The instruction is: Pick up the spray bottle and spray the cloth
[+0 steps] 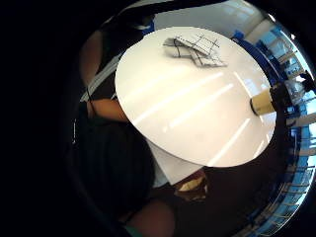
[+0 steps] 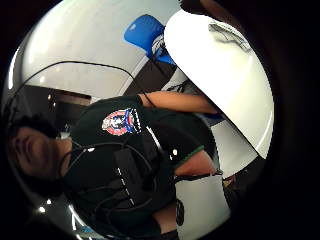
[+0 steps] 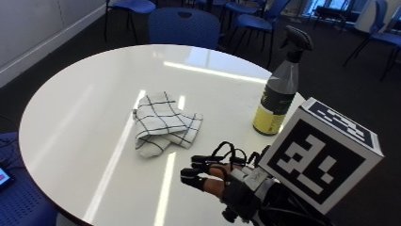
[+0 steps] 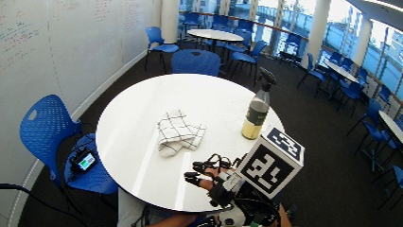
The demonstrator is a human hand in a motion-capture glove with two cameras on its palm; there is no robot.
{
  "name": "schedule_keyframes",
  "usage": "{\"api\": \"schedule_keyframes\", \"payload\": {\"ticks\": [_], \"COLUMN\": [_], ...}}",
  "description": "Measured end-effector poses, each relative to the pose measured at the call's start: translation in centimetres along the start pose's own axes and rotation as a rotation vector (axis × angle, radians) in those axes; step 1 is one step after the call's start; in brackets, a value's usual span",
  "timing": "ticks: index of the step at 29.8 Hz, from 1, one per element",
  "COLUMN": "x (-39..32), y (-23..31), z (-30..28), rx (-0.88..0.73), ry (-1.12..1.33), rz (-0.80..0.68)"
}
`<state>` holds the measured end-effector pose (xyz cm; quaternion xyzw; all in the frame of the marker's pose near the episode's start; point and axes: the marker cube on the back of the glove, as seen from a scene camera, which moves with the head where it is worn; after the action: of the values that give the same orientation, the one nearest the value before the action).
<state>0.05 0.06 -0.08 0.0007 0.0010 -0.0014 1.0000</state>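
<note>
A spray bottle [image 3: 280, 89] with yellow liquid, a yellow label and a black trigger head stands upright near the round white table's right edge [image 4: 258, 111]; its base shows in the little finger side view [image 1: 266, 101]. A white cloth with a black grid [image 3: 162, 124] lies crumpled in the middle of the table [image 4: 178, 132] [image 1: 196, 49] [image 2: 229, 35]. My gloved right hand [image 3: 219, 176] hovers above the near edge of the table [image 4: 211, 176], short of both the cloth and the bottle. Its fingers are loosely curled and hold nothing.
The round white table [image 3: 81, 108] has bare surface around the cloth. Blue chairs stand behind it [image 3: 183, 26] and to its left [image 4: 53, 130]. A small lit device [image 4: 84, 161] lies on the left chair's seat. More tables and chairs [image 4: 214, 35] fill the room behind.
</note>
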Motion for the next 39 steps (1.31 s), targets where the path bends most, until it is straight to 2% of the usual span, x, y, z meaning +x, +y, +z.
{"api": "schedule_keyframes", "payload": {"ticks": [21, 39], "x": [2.4, 7.5], "y": [-1.1, -2.3], "z": [-0.4, -2.0], "rx": [0.046, 0.212], "ry": [-0.001, 0.055], "rz": [0.07, 0.244]}}
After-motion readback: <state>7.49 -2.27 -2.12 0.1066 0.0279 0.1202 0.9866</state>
